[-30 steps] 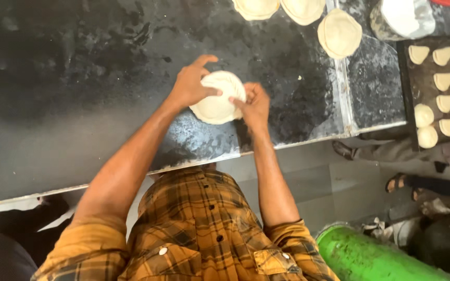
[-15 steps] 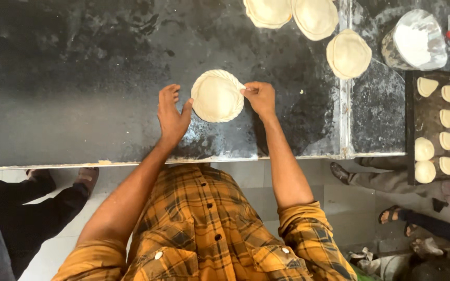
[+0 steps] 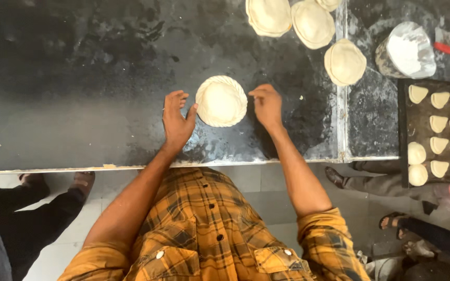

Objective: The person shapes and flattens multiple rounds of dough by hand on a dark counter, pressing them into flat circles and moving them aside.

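Your left hand (image 3: 175, 120) lies flat and open on the dark worktop (image 3: 79, 78), fingers spread and pointing away from you, the thumb just touching the left edge of the round dough disc (image 3: 221, 101); it grips nothing; your right hand (image 3: 266, 104) rests just to the right of the disc, fingers loosely curled toward it with a narrow gap of bare worktop between, and it too holds nothing; the disc itself lies flat between your two hands, near the front edge of the worktop, pale and circular with a crimped, rope-like rim all the way round; your forearms run back from it to the rolled sleeves of your yellow plaid shirt (image 3: 204, 234)

Further out, three more dough rounds (image 3: 313, 23) lie at the far side of the worktop, up and to the right of your right hand, two side by side at the top edge and one a little nearer, beside the seam where the worktop ends; past that seam stands a floured metal tin (image 3: 404, 49), and next to it a small red object too small to tell; below the tin a dark baking tray (image 3: 403, 130) holds rows of small folded pastries (image 3: 438, 125), mostly half-moons, with two round ones at its left; below the worktop edge another person's sandalled feet (image 3: 391, 221) show on the pale floor to your right, and a dark-clad leg (image 3: 32, 208) to your left
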